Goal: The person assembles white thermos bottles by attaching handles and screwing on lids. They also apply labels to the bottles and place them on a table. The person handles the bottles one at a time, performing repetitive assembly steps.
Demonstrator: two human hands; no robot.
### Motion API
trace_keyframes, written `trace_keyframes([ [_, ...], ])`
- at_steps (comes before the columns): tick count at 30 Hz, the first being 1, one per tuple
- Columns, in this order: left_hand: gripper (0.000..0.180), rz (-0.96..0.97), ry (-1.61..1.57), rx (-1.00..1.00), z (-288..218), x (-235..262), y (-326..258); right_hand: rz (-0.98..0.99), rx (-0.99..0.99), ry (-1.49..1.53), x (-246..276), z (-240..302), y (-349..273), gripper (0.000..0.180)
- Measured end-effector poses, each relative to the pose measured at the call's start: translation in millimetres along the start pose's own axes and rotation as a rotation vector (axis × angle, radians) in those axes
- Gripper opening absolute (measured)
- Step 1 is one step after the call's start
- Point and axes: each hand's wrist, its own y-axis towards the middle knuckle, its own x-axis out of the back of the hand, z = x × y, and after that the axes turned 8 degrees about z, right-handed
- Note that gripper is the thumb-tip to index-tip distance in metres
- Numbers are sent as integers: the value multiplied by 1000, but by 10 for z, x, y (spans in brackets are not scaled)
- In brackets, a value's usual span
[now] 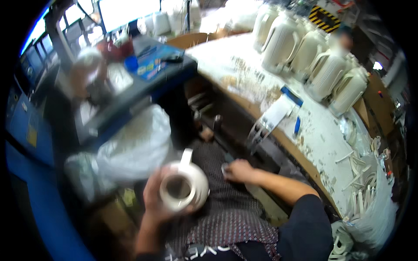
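Observation:
My left hand [153, 195] is wrapped around a cream-white plastic jug [199, 185] in front of my lap. The jug's round open end faces up toward me, and its handle sticks out on the far side. My right hand [238, 171] is closed, apart from the jug and to its right, above the patterned apron [235, 226]. A small pale tip shows at its fingers; what it belongs to is too blurred to tell.
On the right, a white worktable [313, 148] with scattered shavings carries several similar jugs [278, 43], a blue-handled tool [297, 125] and white strips [361, 182]. A white plastic bag [139, 135] lies left, below a dark machine bench [174, 69].

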Motion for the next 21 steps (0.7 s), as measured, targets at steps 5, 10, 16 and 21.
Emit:
trace_keyframes([
  [5,139,49,-247,46,-116,-421,340,-345,539,1122,1226,1056,-772,52],
  [10,135,-49,-128,58,-186,-424,279,-399,828,159,1047,1078,-429,33],
  [16,129,-17,36,-43,-183,-479,276,-7,834,-425,1283,1173,-279,23],
  [21,80,44,70,-73,-172,-414,269,117,834,-224,1375,1122,-283,16],
])
